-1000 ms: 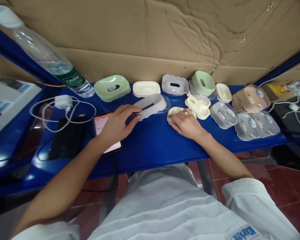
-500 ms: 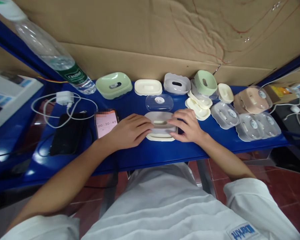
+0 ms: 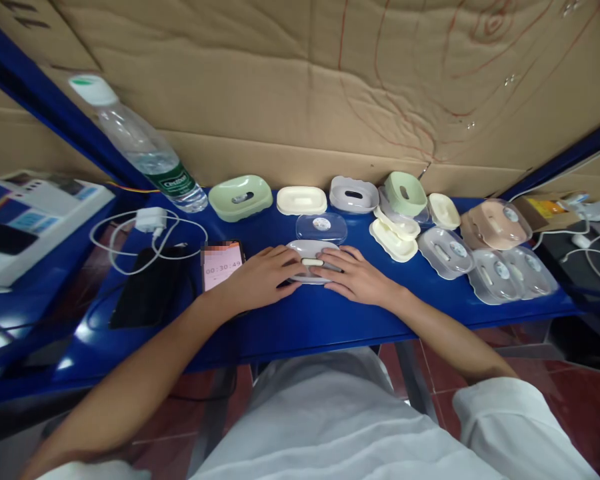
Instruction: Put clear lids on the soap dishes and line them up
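A light grey oval dish lies on the blue table between my hands, with a cream raised strip showing through the slot in its middle. My left hand grips the dish's left end with its fingers. At the right end, my right hand has its fingers over the dish and holds it. Just behind the dish lies a clear lid with a round white label. The underside of the dish is hidden.
Along the back stand a green dish, a cream tray and a grey dish. Several lidded boxes sit at right. A phone, a white cable and a water bottle are at left.
The grey dish now sits lower, with the cream piece beneath it no longer showing along its front edge. My right hand has spread further over the dish. The camera view has tilted up.
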Tool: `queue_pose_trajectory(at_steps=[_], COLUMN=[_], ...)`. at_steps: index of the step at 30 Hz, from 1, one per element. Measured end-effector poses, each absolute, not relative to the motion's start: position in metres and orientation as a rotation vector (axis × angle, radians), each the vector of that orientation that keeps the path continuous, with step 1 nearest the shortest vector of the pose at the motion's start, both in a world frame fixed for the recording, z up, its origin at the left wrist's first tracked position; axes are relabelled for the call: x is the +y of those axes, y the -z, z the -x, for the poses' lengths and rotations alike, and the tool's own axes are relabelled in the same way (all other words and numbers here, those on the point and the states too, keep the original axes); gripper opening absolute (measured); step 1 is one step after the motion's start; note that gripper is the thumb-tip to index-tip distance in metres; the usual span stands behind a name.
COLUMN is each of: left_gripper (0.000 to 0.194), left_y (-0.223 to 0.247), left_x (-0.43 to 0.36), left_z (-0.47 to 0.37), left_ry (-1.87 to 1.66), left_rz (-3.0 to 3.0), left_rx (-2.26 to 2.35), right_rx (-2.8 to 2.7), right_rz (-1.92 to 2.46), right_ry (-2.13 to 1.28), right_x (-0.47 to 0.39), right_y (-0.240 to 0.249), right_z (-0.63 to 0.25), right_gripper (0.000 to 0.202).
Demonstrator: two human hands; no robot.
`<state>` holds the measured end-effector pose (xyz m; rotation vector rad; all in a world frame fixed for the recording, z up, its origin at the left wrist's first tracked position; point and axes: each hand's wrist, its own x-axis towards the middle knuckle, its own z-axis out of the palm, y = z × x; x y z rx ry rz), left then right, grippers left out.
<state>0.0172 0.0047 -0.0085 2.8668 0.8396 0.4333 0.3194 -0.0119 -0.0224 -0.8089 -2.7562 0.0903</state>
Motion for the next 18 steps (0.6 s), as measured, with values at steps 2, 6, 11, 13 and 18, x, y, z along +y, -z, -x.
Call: queue_pose_trajectory(at_steps=[2,6,11,13,18], left_gripper=[0.018,0.035,0.045,0.045,0.042], left_y=[0.005,-0.006,-0.010,-0.007,0.007], left_x=[0.006,0.010,0.015,0.017,0.018], left_z=[-0.014,-0.005,0.003,0.004,0.002], left_ry=[-0.407,-0.404,-0.353,-0.347,-0.515], left_rz=[-2.839,-2.809,-2.797,-2.806,-2.714], left_rx=[0.887,1.146,1.391,1.362,1.157], right_rx=[-2.730,-2.590,-2.478,-2.408,-2.190], right_rz=[0.824,1.041,1.292,1.337,1.334], right_ry=[-0.143,-0.211,-0.078,-0.036,-0.178], right_x=[-0.009,-0.002,0.005,0.008,0.018], right_y=[0.024,0.026,0.032,0.037,0.042], right_z=[-0.321,-0.329,-0.337,-0.340,-0.350], right_gripper=[0.051,0.058,0.065,0.066,0.053])
